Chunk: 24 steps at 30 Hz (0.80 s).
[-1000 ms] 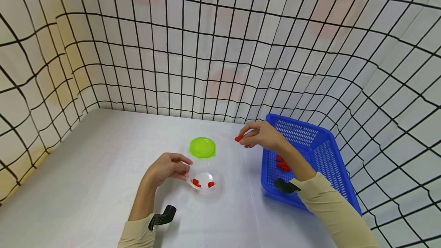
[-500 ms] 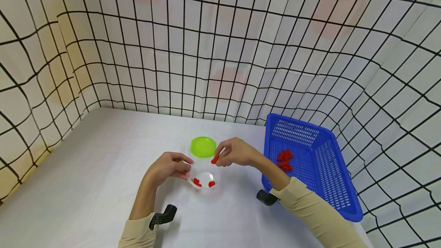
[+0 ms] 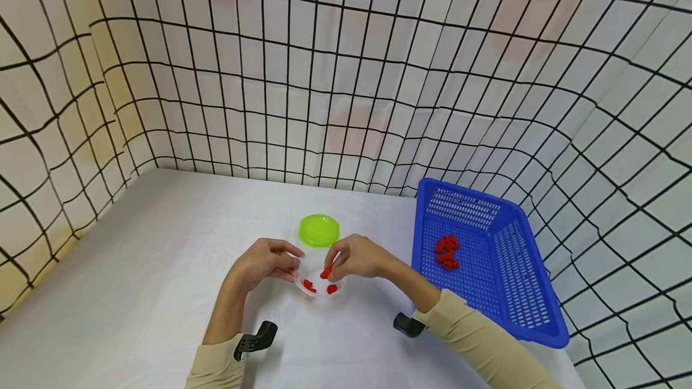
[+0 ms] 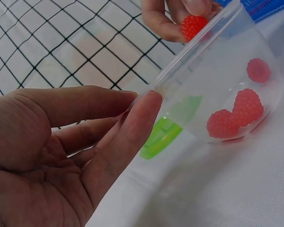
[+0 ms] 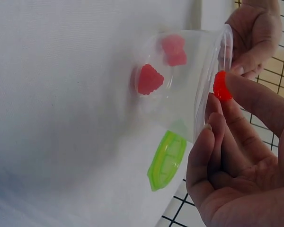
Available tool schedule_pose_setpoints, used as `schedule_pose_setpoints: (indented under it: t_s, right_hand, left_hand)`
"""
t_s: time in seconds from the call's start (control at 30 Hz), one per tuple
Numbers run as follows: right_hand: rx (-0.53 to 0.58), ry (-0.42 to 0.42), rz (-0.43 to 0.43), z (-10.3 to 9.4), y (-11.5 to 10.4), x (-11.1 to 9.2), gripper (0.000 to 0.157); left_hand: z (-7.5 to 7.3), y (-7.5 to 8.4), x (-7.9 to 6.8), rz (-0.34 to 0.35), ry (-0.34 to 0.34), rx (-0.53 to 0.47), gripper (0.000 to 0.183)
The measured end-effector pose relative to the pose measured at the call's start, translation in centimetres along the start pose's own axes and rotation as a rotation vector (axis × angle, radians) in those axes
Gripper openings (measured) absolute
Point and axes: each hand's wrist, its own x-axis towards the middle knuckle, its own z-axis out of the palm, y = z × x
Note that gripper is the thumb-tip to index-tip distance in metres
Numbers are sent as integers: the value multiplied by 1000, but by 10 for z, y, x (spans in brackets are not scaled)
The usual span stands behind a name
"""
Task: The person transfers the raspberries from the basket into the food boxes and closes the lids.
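Note:
A clear plastic bowl [image 4: 213,71] stands on the white tabletop. My left hand [image 3: 266,264] pinches its rim from the left, between thumb and fingers. Inside lie 3 red raspberries [image 4: 248,106], two of them touching in the left wrist view. My right hand [image 3: 358,257] is over the bowl's mouth and pinches another raspberry [image 5: 222,86] between thumb and fingertips, at rim height. Just behind the bowl lies a bright green lid [image 3: 319,230], flat on the table.
To the right stands a blue perforated basket [image 3: 489,311] with a cluster of several red raspberries [image 3: 447,251] in it. Black netting [image 3: 308,83] over white cloth surrounds the table at the back and sides. Each sleeve carries a black wrist mount [image 3: 256,339].
From beside the blue basket, my right hand has moved left and toward me with the raspberry, ending over the bowl. My left hand keeps its place on the rim.

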Motion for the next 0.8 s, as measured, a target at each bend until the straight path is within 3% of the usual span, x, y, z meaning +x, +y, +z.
schedule_pose_setpoints:
  t_s: [0.8]
  right_hand:
    - [-11,-20,-25,7,3,2,11]
  left_hand:
    - [-1,-3,1,8,-6,-10,31]
